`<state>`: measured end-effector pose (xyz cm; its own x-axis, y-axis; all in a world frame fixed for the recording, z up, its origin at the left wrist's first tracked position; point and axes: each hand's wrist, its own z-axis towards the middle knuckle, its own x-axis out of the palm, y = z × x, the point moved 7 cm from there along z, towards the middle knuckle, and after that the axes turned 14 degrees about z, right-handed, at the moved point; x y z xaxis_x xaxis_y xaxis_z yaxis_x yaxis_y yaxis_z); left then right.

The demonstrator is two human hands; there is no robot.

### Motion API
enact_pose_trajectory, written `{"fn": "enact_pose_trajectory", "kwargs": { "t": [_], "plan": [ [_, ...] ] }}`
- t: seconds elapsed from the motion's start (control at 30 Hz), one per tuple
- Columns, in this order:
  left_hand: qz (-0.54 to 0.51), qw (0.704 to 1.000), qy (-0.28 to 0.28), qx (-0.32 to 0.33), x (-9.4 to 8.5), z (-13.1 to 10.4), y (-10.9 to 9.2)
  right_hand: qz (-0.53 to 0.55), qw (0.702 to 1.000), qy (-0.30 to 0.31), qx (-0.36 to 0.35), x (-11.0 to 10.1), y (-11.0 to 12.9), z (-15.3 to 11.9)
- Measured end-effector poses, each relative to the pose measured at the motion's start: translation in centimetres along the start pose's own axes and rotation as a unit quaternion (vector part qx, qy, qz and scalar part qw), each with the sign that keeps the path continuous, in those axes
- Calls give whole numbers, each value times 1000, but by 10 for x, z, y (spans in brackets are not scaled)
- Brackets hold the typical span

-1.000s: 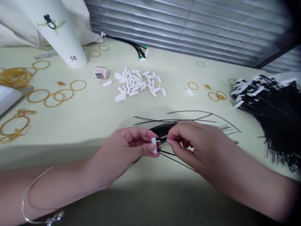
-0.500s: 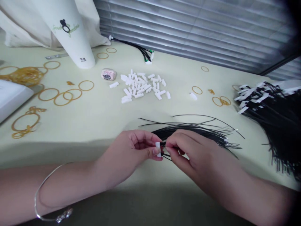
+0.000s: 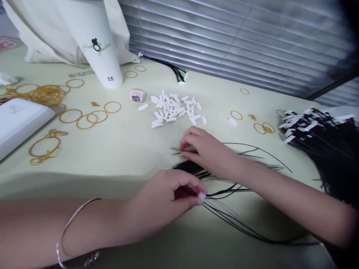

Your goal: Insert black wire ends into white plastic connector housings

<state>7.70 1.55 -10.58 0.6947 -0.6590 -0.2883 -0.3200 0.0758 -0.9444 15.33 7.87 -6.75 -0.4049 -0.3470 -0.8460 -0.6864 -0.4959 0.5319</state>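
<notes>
My left hand pinches a small white plastic connector between thumb and fingertips. Several thin black wires run out of that connector and trail to the right across the table. Above it, my right hand is at the loose bundle of black wires, with thumb and fingers closed around a single wire whose tip sticks out to the left. The right hand and forearm cover part of the bundle.
White connectors lie in a heap beyond my hands. A large stack of wired connectors stands at the right. Rubber bands, a white box, a tall white cup, a cloth bag and a finished-looking harness are around.
My right hand has left the connector and moved up and left to the wire bundle. My left hand has shifted slightly down and right, still with the connector. The view has tilted a little.
</notes>
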Motion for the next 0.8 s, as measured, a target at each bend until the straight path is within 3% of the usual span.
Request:
{"fn": "enact_pose_trajectory", "kwargs": {
  "t": [0.13, 0.23, 0.33, 0.53, 0.8],
  "plan": [
    [-62, 998, 19, -25, 2, 2, 3, -11, 1000, -18, 12, -2, 3, -2],
    [-167, 984, 10, -56, 0, 5, 8, 1, 995, -74, 73, -27, 12, -27],
    [-269, 960, -6, -77, -3, 8, 10, 26, 992, -99, 80, -41, 30, -59],
    [-291, 950, -23, -111, -4, 7, 14, 53, 989, 3, 140, -12, 27, -90],
    [-283, 952, -12, -115, -3, 7, 14, 108, 981, 16, 163, -5, 10, -86]
  ]
}}
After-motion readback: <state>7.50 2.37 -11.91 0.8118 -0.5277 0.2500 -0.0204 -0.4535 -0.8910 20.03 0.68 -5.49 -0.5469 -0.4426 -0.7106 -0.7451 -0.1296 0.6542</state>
